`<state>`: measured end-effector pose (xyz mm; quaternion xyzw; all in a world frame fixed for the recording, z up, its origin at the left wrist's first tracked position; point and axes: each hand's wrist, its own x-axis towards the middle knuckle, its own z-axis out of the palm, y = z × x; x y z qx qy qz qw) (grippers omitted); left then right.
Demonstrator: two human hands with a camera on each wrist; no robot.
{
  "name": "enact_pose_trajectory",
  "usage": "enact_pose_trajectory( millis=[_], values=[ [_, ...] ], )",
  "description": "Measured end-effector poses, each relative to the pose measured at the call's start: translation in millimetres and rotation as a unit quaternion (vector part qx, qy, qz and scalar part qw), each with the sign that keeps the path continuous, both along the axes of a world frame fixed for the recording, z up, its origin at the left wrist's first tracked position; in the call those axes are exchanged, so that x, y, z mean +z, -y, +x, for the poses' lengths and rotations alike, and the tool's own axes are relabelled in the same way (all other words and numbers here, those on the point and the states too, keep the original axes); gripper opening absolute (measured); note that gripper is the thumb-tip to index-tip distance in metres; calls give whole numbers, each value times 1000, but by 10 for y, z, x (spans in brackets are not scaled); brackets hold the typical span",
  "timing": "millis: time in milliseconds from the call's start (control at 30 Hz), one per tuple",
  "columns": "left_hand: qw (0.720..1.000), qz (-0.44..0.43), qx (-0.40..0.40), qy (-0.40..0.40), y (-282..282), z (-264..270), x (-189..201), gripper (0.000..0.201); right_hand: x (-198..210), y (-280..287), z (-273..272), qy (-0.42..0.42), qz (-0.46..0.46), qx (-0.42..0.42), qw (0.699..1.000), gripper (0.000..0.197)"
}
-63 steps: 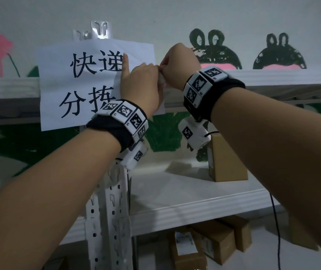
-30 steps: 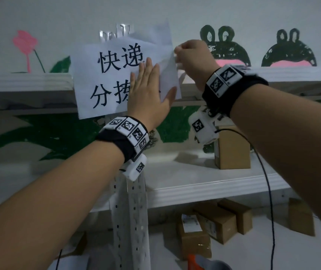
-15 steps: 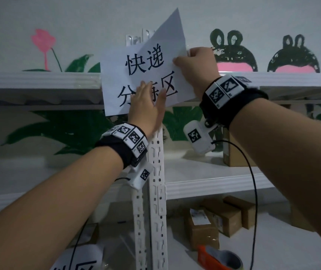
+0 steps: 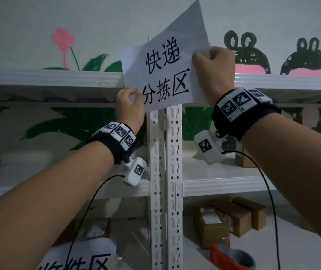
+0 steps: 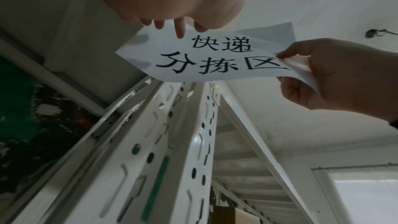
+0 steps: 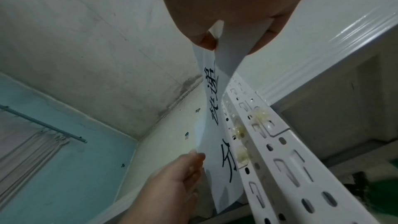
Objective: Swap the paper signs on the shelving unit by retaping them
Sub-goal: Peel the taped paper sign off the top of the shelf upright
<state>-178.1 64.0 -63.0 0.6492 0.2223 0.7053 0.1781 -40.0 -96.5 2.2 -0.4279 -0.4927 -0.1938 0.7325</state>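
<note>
A white paper sign with black characters hangs tilted in front of the top shelf beam and the white slotted upright. Its upper right corner stands up loose. My left hand pinches the sign's lower left corner. My right hand grips the right edge, where the sheet is folded over and creased. In the right wrist view the sign stands off the upright, which carries clear tape remnants. The left wrist view shows the sign held between both hands.
A second paper sign lies low at the left, partly cut off by the frame. An orange tape dispenser sits at the bottom right. Cardboard boxes stand on the lower shelf, another on the middle shelf.
The sign's right side has come off the shelf and now tilts up. My left hand went from pressing flat on the sheet to pinching its lower left corner. My right hand keeps the right edge.
</note>
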Motion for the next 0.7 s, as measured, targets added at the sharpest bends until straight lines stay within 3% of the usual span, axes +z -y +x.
enact_pose_trajectory(
  millis=[100, 200, 267, 433, 600, 700],
  values=[
    [992, -79, -40, 92, -138, -101, 100, 18, 0, 50, -32, -2, -1, 5, 1000, 32],
    [964, -187, -134, 135, -330, -190, 271, 38, 0, 143, -44, 9, 8, 4, 1000, 22],
    [946, -229, -176, 144, -459, -222, 330, 47, 15, 200, -52, 13, 21, 3, 1000, 32],
    [930, -235, -223, 175, -625, -203, 395, 35, 36, 354, -14, 8, 17, -16, 1000, 35],
    [893, -251, -326, 181, -670, -220, 393, 44, -11, 390, 41, 9, -6, -19, 1000, 28],
    [898, -258, -315, 170, -630, -231, 382, 52, -47, 373, 69, -1, -9, -18, 1000, 32]
  ],
)
